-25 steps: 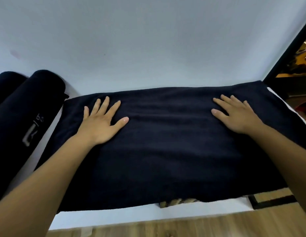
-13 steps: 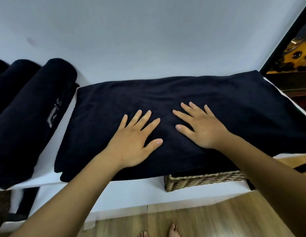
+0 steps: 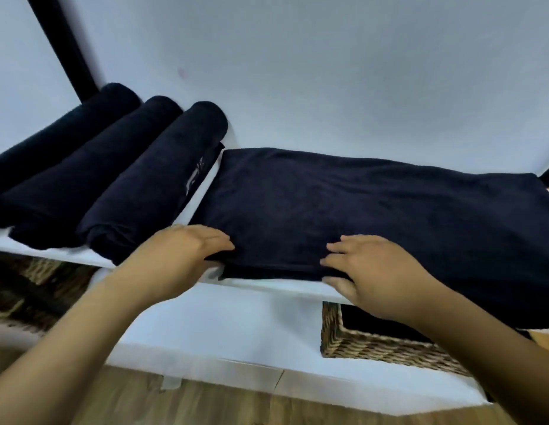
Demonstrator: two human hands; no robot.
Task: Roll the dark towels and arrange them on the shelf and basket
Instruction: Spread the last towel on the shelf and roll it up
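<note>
Flat towel (image 3: 359, 210) lengthwise along shelf (image 3: 267, 285)

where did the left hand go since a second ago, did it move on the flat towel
Yes. The left hand slid from the middle of the flat towel to its near left corner, at the shelf front edge.

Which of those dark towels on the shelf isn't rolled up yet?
The flat towel on the right, gripped at its near edge by both hands. The three rolled towels lie side by side to its left.

Both bare forearms reach forward, palms down. The left hand (image 3: 178, 250) curls its fingers (image 3: 218, 239) inward. The right hand (image 3: 374, 277) seems to pinch, thumb below, fingers above
</note>
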